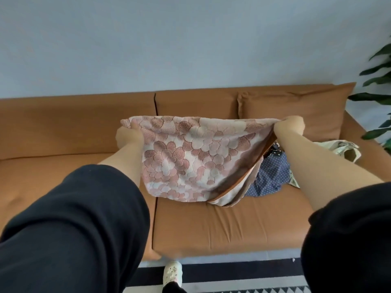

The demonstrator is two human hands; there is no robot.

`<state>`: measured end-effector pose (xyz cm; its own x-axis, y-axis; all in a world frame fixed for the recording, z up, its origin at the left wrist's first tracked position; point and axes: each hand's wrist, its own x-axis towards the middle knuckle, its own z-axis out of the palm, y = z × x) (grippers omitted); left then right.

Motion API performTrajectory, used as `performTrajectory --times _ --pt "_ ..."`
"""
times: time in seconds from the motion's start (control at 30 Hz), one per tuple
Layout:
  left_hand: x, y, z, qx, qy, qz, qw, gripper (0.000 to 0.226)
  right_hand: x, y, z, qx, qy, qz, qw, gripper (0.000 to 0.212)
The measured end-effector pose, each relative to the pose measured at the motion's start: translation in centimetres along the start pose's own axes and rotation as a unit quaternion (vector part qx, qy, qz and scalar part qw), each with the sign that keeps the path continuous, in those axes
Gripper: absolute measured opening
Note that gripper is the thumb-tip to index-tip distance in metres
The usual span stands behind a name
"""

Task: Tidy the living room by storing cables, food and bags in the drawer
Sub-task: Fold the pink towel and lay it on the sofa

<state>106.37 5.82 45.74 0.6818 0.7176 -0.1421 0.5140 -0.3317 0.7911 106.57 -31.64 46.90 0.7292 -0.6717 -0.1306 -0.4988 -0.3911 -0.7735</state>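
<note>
A pink and cream flower-patterned cloth bag (190, 157) hangs stretched between my hands above the brown sofa (211, 225). My left hand (129, 134) grips its upper left corner. My right hand (289, 125) grips its upper right corner. The bag's brown-lined strap droops onto the seat cushion. Behind it on the sofa lies a navy polka-dot bag (270, 174), partly hidden. A cream printed tote bag (344, 151) lies further right against the armrest.
The sofa's back cushions (296, 106) stand along a pale blue wall. A green plant (378, 81) is at the right edge. A black-and-white patterned rug (232, 280) and my slippered foot (172, 271) are below the sofa front.
</note>
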Motion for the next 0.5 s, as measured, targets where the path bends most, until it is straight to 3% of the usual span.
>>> performTrajectory --times 0.07,0.17,0.23,0.33,0.5 --pt "0.1 -0.4 -0.1 -0.002 0.005 -0.009 1.000 0.054 -0.3 0.0 0.4 0.095 -0.048 0.036 0.994 0.027" --pt "0.0 -0.6 -0.5 -0.006 0.008 -0.024 1.000 0.058 -1.2 0.3 0.6 0.269 -0.106 0.112 0.951 0.010" --pt "-0.1 -0.8 -0.8 -0.006 0.007 -0.028 1.000 0.059 -1.4 0.7 0.6 0.301 -0.111 0.114 0.940 0.020" --pt "-0.5 -1.2 -1.4 -0.009 0.021 -0.026 0.999 0.057 -1.5 1.4 0.0 0.215 -0.074 0.083 0.970 0.038" --pt "-1.0 -2.3 -1.8 -0.006 0.018 -0.003 1.000 0.047 -2.7 3.3 -1.5 0.000 -0.011 -0.005 1.000 0.036"
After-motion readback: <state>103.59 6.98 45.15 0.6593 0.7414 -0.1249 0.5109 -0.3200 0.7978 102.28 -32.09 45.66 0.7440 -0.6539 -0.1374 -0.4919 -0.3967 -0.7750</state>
